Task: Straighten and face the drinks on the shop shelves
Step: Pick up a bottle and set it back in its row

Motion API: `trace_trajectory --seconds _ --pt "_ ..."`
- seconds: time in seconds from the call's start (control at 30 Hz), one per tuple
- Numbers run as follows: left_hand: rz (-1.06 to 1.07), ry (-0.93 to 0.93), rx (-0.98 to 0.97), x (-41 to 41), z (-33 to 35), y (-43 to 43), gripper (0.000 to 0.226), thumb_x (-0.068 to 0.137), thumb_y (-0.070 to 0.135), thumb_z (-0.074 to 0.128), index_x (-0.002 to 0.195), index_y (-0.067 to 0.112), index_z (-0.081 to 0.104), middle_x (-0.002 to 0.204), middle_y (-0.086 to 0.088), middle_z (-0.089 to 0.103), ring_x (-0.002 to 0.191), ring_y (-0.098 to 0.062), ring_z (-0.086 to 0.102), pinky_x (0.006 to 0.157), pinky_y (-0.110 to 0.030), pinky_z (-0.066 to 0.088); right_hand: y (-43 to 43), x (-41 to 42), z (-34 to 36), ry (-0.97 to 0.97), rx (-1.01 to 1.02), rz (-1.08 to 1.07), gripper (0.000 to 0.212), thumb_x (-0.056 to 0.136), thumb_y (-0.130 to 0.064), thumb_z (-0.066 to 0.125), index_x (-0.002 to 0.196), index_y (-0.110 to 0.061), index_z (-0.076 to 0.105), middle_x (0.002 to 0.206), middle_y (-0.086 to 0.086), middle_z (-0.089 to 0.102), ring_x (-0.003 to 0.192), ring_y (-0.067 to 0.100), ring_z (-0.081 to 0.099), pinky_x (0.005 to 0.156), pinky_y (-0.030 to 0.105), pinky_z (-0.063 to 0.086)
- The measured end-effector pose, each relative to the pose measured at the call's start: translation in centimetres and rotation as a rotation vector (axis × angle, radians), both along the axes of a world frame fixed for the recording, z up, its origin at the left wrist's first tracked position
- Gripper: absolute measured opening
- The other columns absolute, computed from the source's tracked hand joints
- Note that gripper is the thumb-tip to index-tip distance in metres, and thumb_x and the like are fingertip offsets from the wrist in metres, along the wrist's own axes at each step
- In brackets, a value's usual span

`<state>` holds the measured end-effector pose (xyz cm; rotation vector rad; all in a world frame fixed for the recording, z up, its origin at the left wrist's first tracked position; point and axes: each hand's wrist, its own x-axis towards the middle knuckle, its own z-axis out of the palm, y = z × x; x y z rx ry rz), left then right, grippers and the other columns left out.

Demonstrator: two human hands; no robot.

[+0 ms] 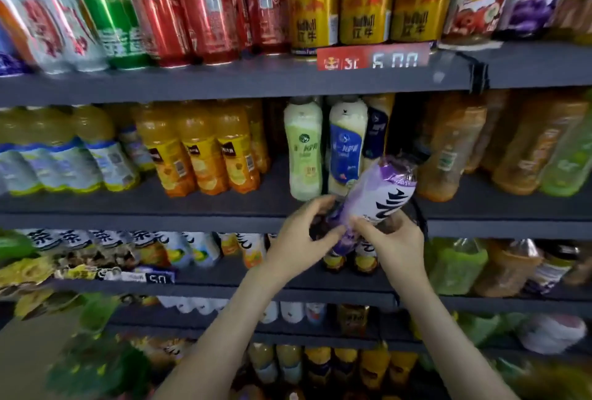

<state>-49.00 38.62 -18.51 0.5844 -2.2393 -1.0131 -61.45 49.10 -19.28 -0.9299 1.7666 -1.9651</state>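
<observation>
Dark shop shelves point(224, 85) fill the view, packed with drinks: red cans point(208, 8) and gold cans point(365, 5) on top, orange bottles point(198, 149) and white bottles point(302, 149) below. Just in front of the white bottles, a purple bottle point(381, 185) is tilted, upper end leaning right. The left hand point(301, 233) and right hand point(394, 239) curl their fingers round its lower part.

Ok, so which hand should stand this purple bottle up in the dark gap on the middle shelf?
Probably the right hand: it grips the purple bottle around its label, just below the gap, while the left hand only holds the lower end, further from it.
</observation>
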Motion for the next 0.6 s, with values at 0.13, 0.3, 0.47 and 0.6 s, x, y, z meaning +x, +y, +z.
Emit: trace_trajectory --seconds 0.13,0.3,0.47,0.6 --pt "-0.157 -0.086 0.076 0.3 -1.8 0.0 0.056 0.083 0.022 0.071 0.133 0.026 0.046 0.119 0.019 0.054 0.113 0.003 0.050 0.092 -0.012 0.041 1.4 1.5 -1.3 0.016 0.067 -0.007 0.022 0.073 -0.005 0.078 0.084 -0.017 0.065 0.079 -0.013 0.068 0.064 -0.012 0.060 0.057 0.006 0.043" --pt "-0.259 -0.221 0.157 0.4 -5.1 0.8 0.058 0.082 0.026 0.071 0.134 0.026 0.045 0.128 0.010 0.056 0.117 -0.004 0.053 0.098 -0.026 0.044 3.6 2.3 -4.6 -0.003 0.191 -0.055 0.022 0.073 -0.008 0.079 0.079 -0.023 0.065 0.070 -0.019 0.069 0.067 -0.010 0.061 0.057 0.007 0.043" --pt "-0.272 -0.353 0.182 0.3 -8.4 1.6 0.059 0.080 0.030 0.072 0.133 0.023 0.047 0.129 0.004 0.059 0.117 -0.011 0.055 0.098 -0.036 0.046 5.1 3.0 -7.8 -0.048 0.279 -0.083 0.018 0.074 -0.013 0.079 0.082 -0.023 0.066 0.080 -0.014 0.071 0.072 -0.006 0.064 0.059 0.011 0.046" --pt "-0.241 -0.390 0.202 1.1 -9.8 1.9 0.058 0.080 0.029 0.073 0.131 0.021 0.049 0.128 0.001 0.060 0.116 -0.013 0.056 0.092 -0.032 0.049 5.2 3.6 -8.9 -0.035 0.334 -0.064 0.020 0.073 -0.015 0.079 0.088 -0.022 0.067 0.084 -0.014 0.070 0.071 -0.009 0.063 0.058 0.008 0.044"
